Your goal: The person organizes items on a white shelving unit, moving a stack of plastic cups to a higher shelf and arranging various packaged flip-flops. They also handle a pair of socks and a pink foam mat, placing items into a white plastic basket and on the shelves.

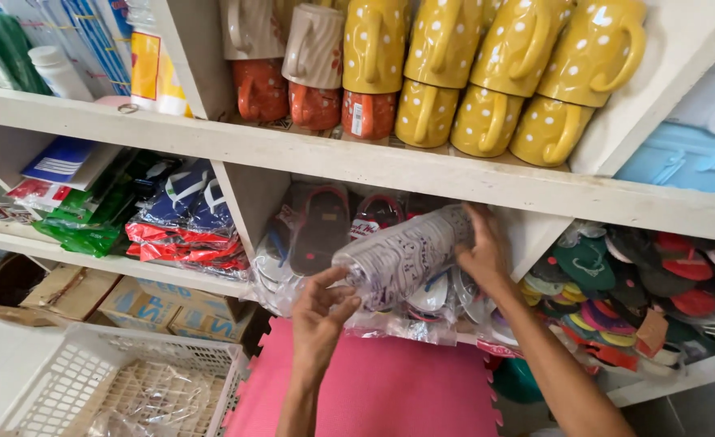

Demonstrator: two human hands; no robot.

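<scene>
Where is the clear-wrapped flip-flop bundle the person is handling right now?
The wrapped bundle is centre frame, held between left hand and right hand, under the yellow mugs.

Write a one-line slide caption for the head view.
Two hands, left hand and right hand, hold a clear bag of sandals at a shelf below stacked yellow mugs.
</scene>
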